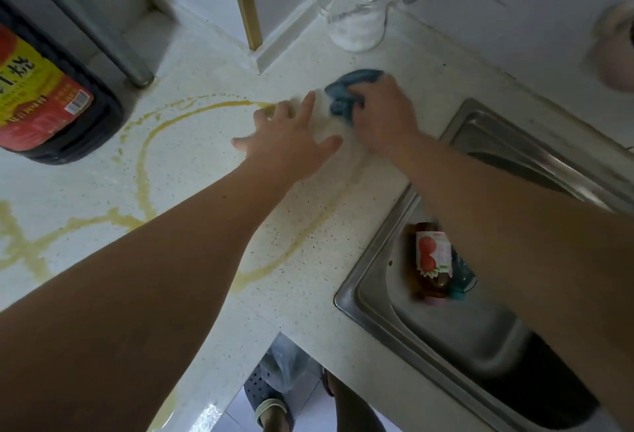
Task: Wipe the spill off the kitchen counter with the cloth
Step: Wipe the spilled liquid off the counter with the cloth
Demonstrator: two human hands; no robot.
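Observation:
A yellowish spill (144, 164) runs in thin looping trails across the speckled white counter (206, 68), from the left edge toward the sink. My right hand (384, 116) grips a bunched blue cloth (346, 95) and holds it down on the counter at the far end of the spill. My left hand (288, 138) lies flat beside it with fingers spread, palm on the counter, its fingertips at the top of the loop.
A large dark bottle (44, 95) with a red and yellow label stands at the left. A glass jug (356, 9) holding a fork sits at the back. The steel sink (429, 311) at the right holds a small bottle (434, 260).

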